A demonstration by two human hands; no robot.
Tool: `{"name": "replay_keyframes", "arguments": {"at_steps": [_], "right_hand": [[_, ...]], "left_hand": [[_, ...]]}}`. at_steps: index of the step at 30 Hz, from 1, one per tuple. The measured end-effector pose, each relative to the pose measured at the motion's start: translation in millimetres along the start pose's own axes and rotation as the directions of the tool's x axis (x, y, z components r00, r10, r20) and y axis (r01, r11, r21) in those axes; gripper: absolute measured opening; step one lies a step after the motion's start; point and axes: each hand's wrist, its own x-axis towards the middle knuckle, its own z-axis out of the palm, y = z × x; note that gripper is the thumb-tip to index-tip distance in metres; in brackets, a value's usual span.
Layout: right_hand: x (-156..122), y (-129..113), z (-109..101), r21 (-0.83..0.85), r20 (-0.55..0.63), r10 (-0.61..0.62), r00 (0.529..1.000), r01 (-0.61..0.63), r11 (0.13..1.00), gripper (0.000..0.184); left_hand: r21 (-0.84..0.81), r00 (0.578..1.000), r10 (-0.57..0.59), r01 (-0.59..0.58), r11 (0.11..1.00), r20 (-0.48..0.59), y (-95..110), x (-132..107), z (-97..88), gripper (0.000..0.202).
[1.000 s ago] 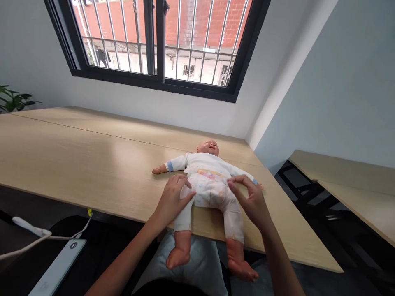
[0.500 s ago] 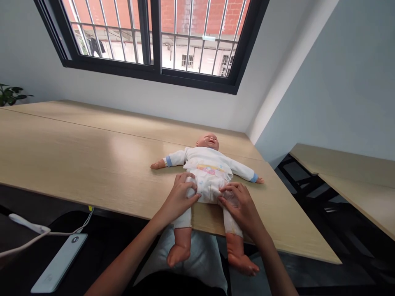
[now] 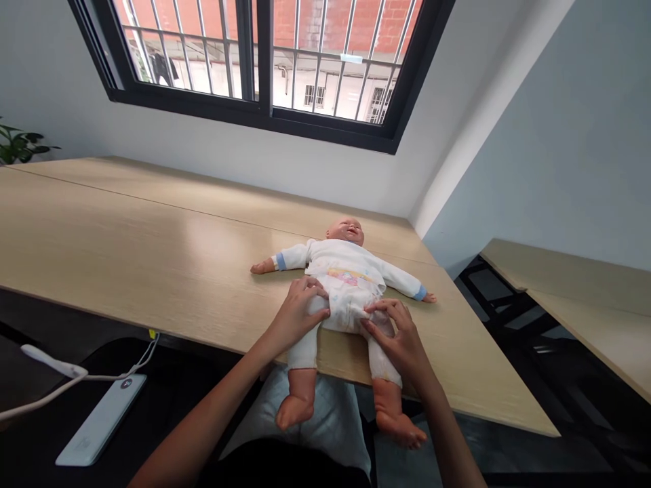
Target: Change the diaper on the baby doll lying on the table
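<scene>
A baby doll [image 3: 342, 261] in white clothes with blue cuffs lies on its back on the wooden table [image 3: 152, 251], head towards the window. Its bare feet hang over the near edge. A diaper [image 3: 346, 298] with a coloured band covers its hips. My left hand [image 3: 298, 313] rests on the doll's left hip, fingers curled on the diaper's side. My right hand [image 3: 394, 335] lies on the doll's right thigh, thumb and fingers pinching the diaper's lower edge.
A white power bank [image 3: 102, 420] with a white cable [image 3: 51, 373] lies on a dark surface at the lower left. A plant [image 3: 17, 144] stands far left. A second wooden table [image 3: 584, 285] is on the right, with a gap between. A barred window is ahead.
Both hands have slid inward and down from the diaper's sides to its leg edges. The right hand now pinches the diaper by the thigh. The view shifted slightly.
</scene>
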Motion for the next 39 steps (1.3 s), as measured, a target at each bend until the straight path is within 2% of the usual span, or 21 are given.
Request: {"name": "replay_keyframes", "arguments": {"at_steps": [3,5,11,16,21,24,27,31,33,35,39], "right_hand": [[0,1,-1,-0.015,0.017,-0.012,1.000,0.012,1.000,0.038],[0,2,-1,-0.023,0.028,-0.018,0.999,0.019,1.000,0.039],[0,2,-1,-0.021,0.015,-0.029,0.999,0.029,0.999,0.043],[-1,-1,-3,-0.014,0.027,-0.013,1.000,0.013,1.000,0.041],[0,1,-8,-0.015,0.055,-0.004,0.998,0.005,1.000,0.040],[1,7,-9,0.009,0.052,-0.014,0.999,0.013,1.000,0.042],[3,11,-8,0.037,0.034,-0.029,0.999,0.027,0.999,0.044],[1,8,-7,0.059,0.021,0.009,1.000,-0.011,0.998,0.044],[-5,7,-8,0.088,0.011,0.031,0.999,-0.032,0.996,0.046],[-14,10,-8,0.160,-0.001,0.061,0.998,-0.060,0.985,0.055],[-33,24,-5,0.376,-0.012,0.175,0.984,-0.158,0.913,0.082]], "left_hand": [[0.090,0.996,0.020,-0.028,0.996,0.088,2,5,2.4,0.003],[0.139,0.990,0.037,-0.057,0.989,0.137,4,6,3.6,0.009],[0.172,0.984,0.045,-0.075,0.982,0.170,4,6,5.0,0.011],[0.018,0.993,0.009,-0.011,1.000,0.115,-2,3,-4.0,0.012],[-0.226,0.983,-0.040,0.080,0.971,0.177,-12,0,-18.5,0.020],[-0.249,0.992,-0.039,0.069,0.966,0.124,-15,-3,-16.8,0.022],[-0.186,0.999,-0.032,0.037,0.982,0.029,-15,-9,-9.8,0.020],[-0.155,0.999,-0.027,0.022,0.988,-0.030,-16,-21,-5.1,0.018],[-0.171,0.997,-0.038,0.025,0.985,-0.072,-17,-28,-6.4,0.036],[-0.207,0.992,-0.080,0.058,0.976,-0.096,-20,-34,-9.8,0.061],[-0.378,0.964,-0.265,0.244,0.893,-0.004,-28,-37,-19.4,0.084]]}}
